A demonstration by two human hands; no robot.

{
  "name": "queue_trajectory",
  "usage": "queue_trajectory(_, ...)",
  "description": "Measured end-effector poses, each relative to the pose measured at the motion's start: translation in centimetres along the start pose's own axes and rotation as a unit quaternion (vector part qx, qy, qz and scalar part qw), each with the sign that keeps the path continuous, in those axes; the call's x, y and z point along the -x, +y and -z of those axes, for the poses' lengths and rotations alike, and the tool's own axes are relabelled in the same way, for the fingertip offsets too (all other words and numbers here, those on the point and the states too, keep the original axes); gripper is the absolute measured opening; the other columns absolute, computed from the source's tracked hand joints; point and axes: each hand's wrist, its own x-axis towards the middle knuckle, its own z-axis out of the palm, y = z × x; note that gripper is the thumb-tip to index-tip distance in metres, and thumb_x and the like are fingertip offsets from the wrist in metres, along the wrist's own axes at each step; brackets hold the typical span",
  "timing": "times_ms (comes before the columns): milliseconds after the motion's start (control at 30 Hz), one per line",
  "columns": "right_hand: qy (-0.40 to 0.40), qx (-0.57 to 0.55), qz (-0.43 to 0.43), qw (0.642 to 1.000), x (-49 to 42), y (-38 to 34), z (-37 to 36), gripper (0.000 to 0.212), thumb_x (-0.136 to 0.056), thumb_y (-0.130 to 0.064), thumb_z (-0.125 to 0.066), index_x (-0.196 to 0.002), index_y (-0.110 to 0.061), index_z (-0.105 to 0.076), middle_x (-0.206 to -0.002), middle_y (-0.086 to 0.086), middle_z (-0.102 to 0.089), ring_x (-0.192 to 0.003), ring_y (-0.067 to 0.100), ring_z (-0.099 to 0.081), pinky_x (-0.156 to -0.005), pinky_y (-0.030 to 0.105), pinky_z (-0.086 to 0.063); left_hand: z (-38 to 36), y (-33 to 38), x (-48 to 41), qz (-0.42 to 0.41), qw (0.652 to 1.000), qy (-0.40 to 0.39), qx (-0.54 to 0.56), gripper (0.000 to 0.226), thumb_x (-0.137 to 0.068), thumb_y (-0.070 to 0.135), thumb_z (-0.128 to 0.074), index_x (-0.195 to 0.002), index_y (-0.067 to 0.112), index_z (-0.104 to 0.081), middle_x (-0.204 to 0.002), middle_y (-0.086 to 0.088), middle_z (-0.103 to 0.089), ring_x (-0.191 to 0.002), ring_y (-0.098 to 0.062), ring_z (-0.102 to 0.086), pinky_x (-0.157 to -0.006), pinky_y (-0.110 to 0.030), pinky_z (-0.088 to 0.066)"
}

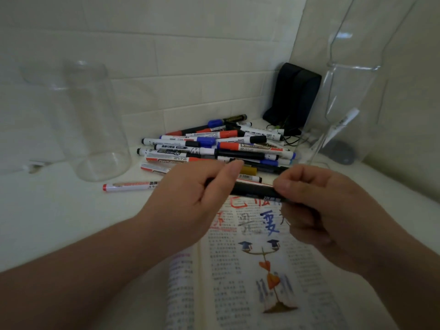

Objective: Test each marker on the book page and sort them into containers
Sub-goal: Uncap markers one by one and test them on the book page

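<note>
White counter (71, 210); both hands, left (190, 198), right (326, 210), clamped on black marker (254, 190) ends, level above book (250, 270).

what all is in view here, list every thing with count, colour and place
marker pile: many, white and black bodies with red, blue, black caps, back centre of counter
lone marker: one, white with red cap, left of pile
black marker: one, held over the book
open book: one, printed page with red, blue, black test marks, front centre
round jar: one, clear, left
tall container: one, clear, right
dark case: one, black, back corner
left hand: fingers on marker
right hand: fingers on marker
</note>
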Motion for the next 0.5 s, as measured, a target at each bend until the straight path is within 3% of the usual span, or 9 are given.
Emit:
queue_trajectory(133, 0.097, -0.028, 0.074, 0.992, -0.5, 0.1, 0.8, 0.012, -0.066, -0.011, -0.073, -0.072, -0.011, -0.063, -0.057, 0.011, -0.046, -0.046, 0.018, -0.033, -0.033, 0.020, -0.030, -1.5, 0.2, -1.2, -0.051, 0.981, -0.010, -0.189, 0.035, -0.098, 0.057, -0.027, -0.099, 0.035, -0.053, -0.088, 0.018, -0.048, -0.080, -0.003, -0.044, -0.065, -0.016, -0.037)
queue_trajectory(233, 0.143, 0.054, 0.141, 0.978, -0.5, 0.4, 0.3, 0.005, -0.075, -0.015, -0.075, -0.075, -0.015, -0.070, -0.055, 0.006, -0.055, -0.046, 0.020, -0.045, -0.039, 0.025, -0.038, -2.4, 0.2, -1.0, -0.063, 0.976, -0.045, -0.201, 0.036, -0.099, 0.050, -0.030, -0.120, 0.033, -0.054, -0.111, 0.015, -0.044, -0.092, -0.005, -0.046, -0.075, -0.026, -0.045)
queue_trajectory(400, 0.240, 0.185, 0.293, 0.907, 0.3, -0.5, -0.1, 0.008, -0.087, -0.017, -0.074, -0.094, -0.019, -0.073, -0.064, -0.004, -0.069, -0.050, 0.010, -0.062, -0.050, 0.024, -0.050, -2.1, 0.9, -0.4, -0.086, 0.971, -0.013, -0.223, 0.033, -0.096, 0.044, -0.044, -0.123, 0.029, -0.054, -0.117, 0.012, -0.048, -0.088, -0.009, -0.053, -0.069, -0.026, -0.041)
queue_trajectory(500, 0.292, 0.164, 0.377, 0.864, 0.3, -1.5, 0.3, 0.016, -0.089, -0.014, -0.072, -0.105, -0.015, -0.072, -0.078, 0.007, -0.071, -0.057, 0.015, -0.065, -0.049, 0.023, -0.052, -2.1, 1.4, -0.1, -0.091, 0.964, -0.037, -0.247, 0.035, -0.094, 0.047, -0.045, -0.124, 0.030, -0.052, -0.116, 0.012, -0.051, -0.089, -0.006, -0.051, -0.071, -0.025, -0.039)
